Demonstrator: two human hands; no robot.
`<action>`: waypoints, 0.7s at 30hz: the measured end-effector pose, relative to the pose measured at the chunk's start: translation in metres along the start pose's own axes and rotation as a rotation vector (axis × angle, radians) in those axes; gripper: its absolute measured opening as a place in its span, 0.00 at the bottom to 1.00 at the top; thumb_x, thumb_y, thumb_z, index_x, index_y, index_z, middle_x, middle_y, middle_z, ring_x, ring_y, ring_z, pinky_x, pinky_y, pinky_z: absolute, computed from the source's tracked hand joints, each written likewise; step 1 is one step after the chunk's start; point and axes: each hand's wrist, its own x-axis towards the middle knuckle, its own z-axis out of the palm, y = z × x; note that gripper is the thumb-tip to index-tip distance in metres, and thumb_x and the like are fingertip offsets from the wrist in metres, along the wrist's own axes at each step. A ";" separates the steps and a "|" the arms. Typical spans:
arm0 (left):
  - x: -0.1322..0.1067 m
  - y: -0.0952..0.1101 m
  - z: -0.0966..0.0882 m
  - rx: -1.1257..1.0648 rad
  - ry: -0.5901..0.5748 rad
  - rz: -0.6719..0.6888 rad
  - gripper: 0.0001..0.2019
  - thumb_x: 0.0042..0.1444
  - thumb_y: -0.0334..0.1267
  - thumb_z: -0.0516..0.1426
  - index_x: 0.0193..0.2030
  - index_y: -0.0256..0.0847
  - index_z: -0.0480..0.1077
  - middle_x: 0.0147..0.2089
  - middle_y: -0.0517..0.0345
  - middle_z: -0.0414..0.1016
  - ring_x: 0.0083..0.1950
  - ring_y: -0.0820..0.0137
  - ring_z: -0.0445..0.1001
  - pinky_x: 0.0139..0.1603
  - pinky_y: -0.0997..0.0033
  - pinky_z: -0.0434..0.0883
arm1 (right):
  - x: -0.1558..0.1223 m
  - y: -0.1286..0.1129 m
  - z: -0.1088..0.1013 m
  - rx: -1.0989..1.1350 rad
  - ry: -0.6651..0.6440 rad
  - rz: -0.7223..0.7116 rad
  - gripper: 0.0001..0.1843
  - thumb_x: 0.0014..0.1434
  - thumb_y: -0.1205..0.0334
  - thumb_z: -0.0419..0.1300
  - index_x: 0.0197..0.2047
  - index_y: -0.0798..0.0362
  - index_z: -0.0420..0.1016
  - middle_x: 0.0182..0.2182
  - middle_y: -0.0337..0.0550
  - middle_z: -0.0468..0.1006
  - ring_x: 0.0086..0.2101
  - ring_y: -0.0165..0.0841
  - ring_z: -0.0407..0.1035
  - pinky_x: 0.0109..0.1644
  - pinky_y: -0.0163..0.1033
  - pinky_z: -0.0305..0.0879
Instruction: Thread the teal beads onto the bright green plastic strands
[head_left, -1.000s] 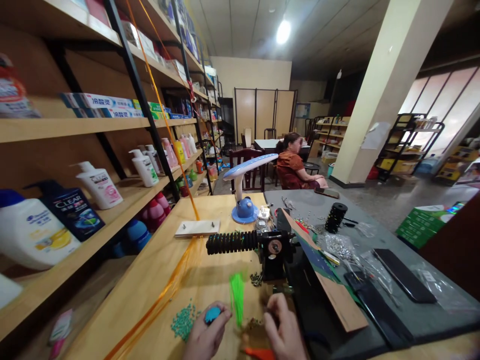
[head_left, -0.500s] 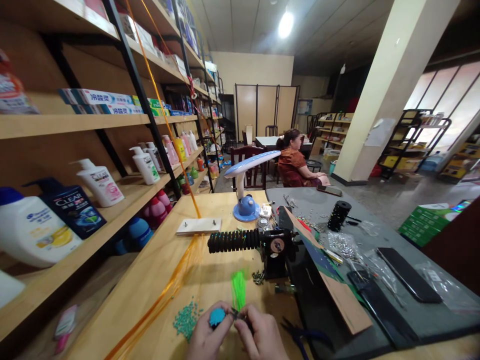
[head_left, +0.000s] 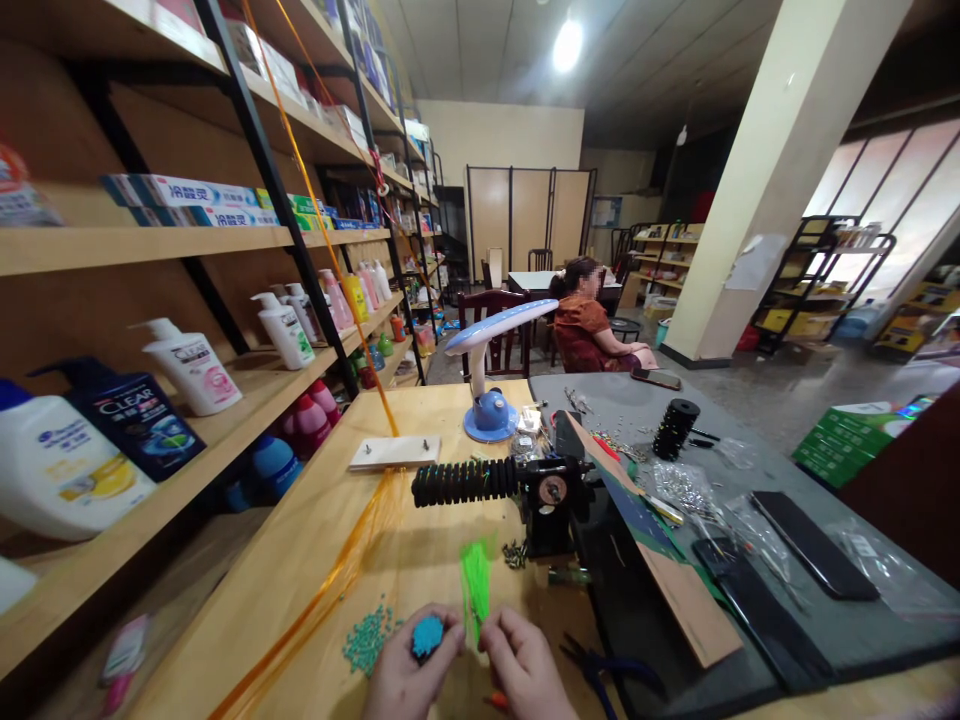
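My left hand [head_left: 411, 668] is closed around a small dark piece with a round, rough bright-blue end [head_left: 427, 634]. Close beside it, my right hand [head_left: 525, 668] pinches thumb and forefinger together at the near end of a bundle of bright green strands [head_left: 475, 580]. Whatever sits between those right fingertips is too small to make out. A little orange-red tip [head_left: 497, 700] shows below the right hand. Loose teal beads [head_left: 365, 635] lie scattered left of my left hand. To the right rest dark-handled pliers [head_left: 600, 670].
A black clamp-like device with a ribbed arm [head_left: 465, 482] stands ahead of my hands. Orange strands [head_left: 337, 570] run across the table from a white plate [head_left: 394, 452]. Beyond are a blue lamp [head_left: 491, 412] and a seated person [head_left: 589, 320]. Shelves of bottles line the left.
My right hand has drawn slightly away from the left, so the gap between the fingertips is wider. The orange-red tip now shows below it. My left hand keeps its hold on the blue-ended piece.
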 end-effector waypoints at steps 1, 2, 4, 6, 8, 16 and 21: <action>0.000 0.001 0.000 0.027 0.017 0.029 0.23 0.46 0.58 0.66 0.27 0.38 0.71 0.22 0.63 0.65 0.23 0.76 0.58 0.24 0.79 0.59 | -0.001 0.001 0.000 -0.013 0.004 0.002 0.39 0.55 0.21 0.44 0.31 0.54 0.62 0.20 0.32 0.54 0.21 0.25 0.49 0.24 0.31 0.45; 0.000 0.002 0.001 0.052 0.032 0.059 0.22 0.46 0.58 0.65 0.26 0.38 0.71 0.23 0.62 0.67 0.24 0.74 0.62 0.26 0.79 0.62 | -0.002 0.001 -0.001 -0.043 0.014 -0.005 0.39 0.57 0.21 0.43 0.30 0.54 0.62 0.20 0.33 0.55 0.22 0.26 0.50 0.25 0.31 0.46; 0.001 0.004 0.002 0.098 0.049 0.112 0.22 0.47 0.58 0.65 0.25 0.38 0.72 0.24 0.60 0.70 0.27 0.71 0.67 0.30 0.78 0.66 | -0.005 0.003 -0.008 -0.158 0.051 -0.046 0.36 0.61 0.27 0.42 0.30 0.54 0.64 0.20 0.34 0.57 0.22 0.26 0.53 0.27 0.32 0.48; 0.002 0.004 0.001 0.141 0.056 0.147 0.23 0.48 0.60 0.63 0.25 0.38 0.73 0.24 0.59 0.72 0.28 0.70 0.70 0.31 0.77 0.68 | -0.009 0.004 -0.024 -0.332 0.116 -0.106 0.31 0.67 0.35 0.43 0.31 0.55 0.66 0.21 0.36 0.63 0.24 0.27 0.59 0.30 0.32 0.50; 0.004 0.002 -0.003 0.195 0.045 0.173 0.24 0.49 0.61 0.62 0.26 0.38 0.75 0.26 0.58 0.75 0.29 0.68 0.72 0.32 0.77 0.70 | -0.014 0.008 -0.049 -0.538 0.199 -0.150 0.24 0.70 0.43 0.45 0.35 0.55 0.68 0.24 0.39 0.70 0.25 0.29 0.64 0.31 0.33 0.50; 0.017 -0.009 -0.015 0.226 0.087 0.225 0.24 0.42 0.62 0.67 0.28 0.39 0.79 0.31 0.52 0.81 0.35 0.62 0.80 0.39 0.76 0.77 | -0.037 0.038 -0.140 -1.315 0.356 -0.214 0.06 0.63 0.64 0.58 0.36 0.52 0.75 0.32 0.45 0.77 0.37 0.41 0.71 0.39 0.40 0.56; 0.018 -0.003 -0.016 0.271 0.053 0.265 0.23 0.44 0.62 0.66 0.28 0.40 0.80 0.32 0.52 0.82 0.35 0.62 0.81 0.40 0.75 0.78 | -0.029 0.026 -0.126 -1.232 0.460 -0.250 0.09 0.62 0.72 0.56 0.39 0.53 0.77 0.41 0.47 0.77 0.43 0.41 0.69 0.48 0.42 0.59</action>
